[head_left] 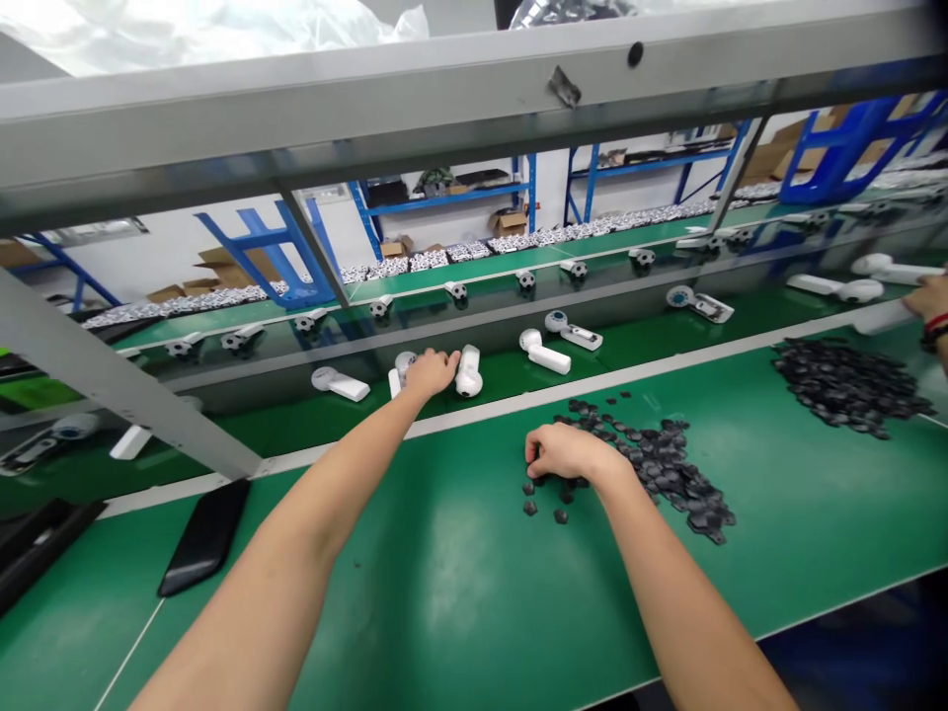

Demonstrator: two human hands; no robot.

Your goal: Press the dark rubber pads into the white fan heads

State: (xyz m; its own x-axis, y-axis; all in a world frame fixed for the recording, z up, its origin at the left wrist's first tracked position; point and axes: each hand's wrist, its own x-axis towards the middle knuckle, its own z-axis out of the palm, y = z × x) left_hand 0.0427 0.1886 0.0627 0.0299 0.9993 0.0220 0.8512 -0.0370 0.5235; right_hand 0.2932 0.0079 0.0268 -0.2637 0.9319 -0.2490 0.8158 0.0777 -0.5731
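My left hand (434,372) reaches over the green belt, palm down, its fingers stretched toward a white handheld piece with a round head (468,373). Partly hidden behind that hand lies another white piece (395,383). Over the near green table, my right hand (567,451) has its fingers curled in and thumb close to them, at the edge of a spread of small black pentagon pieces (667,464). Whatever sits between those fingertips is hidden. A few loose black pentagons (561,515) lie just below this hand.
More white pieces (548,354) lie along the belt. Another person's hand (929,296) is at the far right, near a second black heap (851,385). A black phone-like slab (205,536) lies at left. A metal frame (170,415) and overhead beam (444,74) bound the space.
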